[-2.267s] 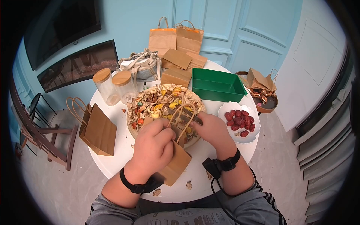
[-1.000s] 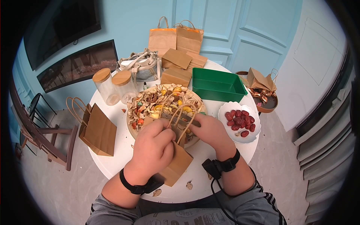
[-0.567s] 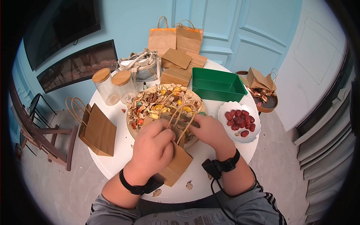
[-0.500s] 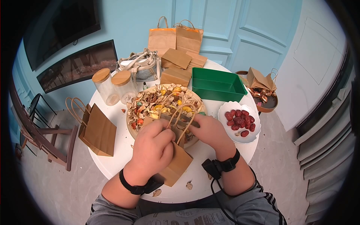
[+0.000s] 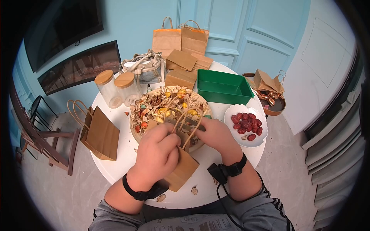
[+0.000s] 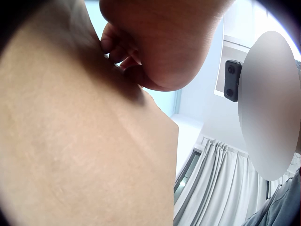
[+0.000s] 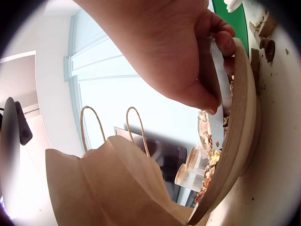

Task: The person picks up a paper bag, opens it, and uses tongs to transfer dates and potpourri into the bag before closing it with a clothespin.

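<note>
My left hand point(image 5: 158, 152) pinches the top edge of a small brown paper bag point(image 5: 185, 169), tilted at the table's near side. In the left wrist view the bag's side point(image 6: 84, 150) fills much of the frame. The right hand point(image 5: 216, 135) grips metal tongs point(image 7: 219, 117), thumb on one side and fingers on the other. In the head view the tongs lie behind the bag's two looped handles, over a round wooden tray point(image 7: 242, 117) of dried petals and flowers point(image 5: 154, 111). What the tongs' tips touch is hidden.
Another brown bag point(image 5: 101, 134) stands at the left. Two lidded jars point(image 5: 115, 92), a handbag point(image 5: 144, 67) and more paper bags point(image 5: 181, 59) stand behind. A green box point(image 5: 223, 88) and a white plate point(image 5: 248, 143) with red dates are right. Loose petals point(image 5: 194, 190) lie in front.
Since the earliest frame, the right hand has shifted slightly left and the tongs lie flatter behind the bag handles. The left hand keeps its hold, and the bag barely moves.
</note>
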The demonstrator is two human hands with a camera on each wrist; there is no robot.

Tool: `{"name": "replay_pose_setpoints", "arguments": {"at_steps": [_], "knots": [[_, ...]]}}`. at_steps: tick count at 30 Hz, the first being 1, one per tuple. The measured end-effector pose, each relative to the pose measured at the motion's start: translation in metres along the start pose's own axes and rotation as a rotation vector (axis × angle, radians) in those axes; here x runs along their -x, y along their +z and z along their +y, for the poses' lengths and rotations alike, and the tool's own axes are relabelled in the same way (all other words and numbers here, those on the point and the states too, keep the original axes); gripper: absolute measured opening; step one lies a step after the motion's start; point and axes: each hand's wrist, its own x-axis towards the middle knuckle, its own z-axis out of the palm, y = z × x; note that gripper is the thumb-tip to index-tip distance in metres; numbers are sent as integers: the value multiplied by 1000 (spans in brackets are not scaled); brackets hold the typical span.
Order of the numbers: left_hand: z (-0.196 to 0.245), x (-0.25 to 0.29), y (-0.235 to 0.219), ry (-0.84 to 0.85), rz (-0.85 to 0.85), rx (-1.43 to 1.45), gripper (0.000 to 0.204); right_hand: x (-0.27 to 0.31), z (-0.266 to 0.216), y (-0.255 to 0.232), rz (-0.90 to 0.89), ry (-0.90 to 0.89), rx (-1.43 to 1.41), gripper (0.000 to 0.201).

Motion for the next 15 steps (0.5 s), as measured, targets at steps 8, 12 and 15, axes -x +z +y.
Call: {"name": "replay_pose_setpoints", "arguments": {"at_steps": [8, 12, 15], "knots": [[-1, 0, 0, 10, 11, 2, 13, -1, 0, 1, 6, -12, -4, 32], [0, 0, 0, 2, 5, 2, 13, -1, 1, 1, 8, -17, 12, 30], [0, 0, 0, 1, 5, 1, 13, -1, 2, 2, 28, -10, -10, 31]]}}
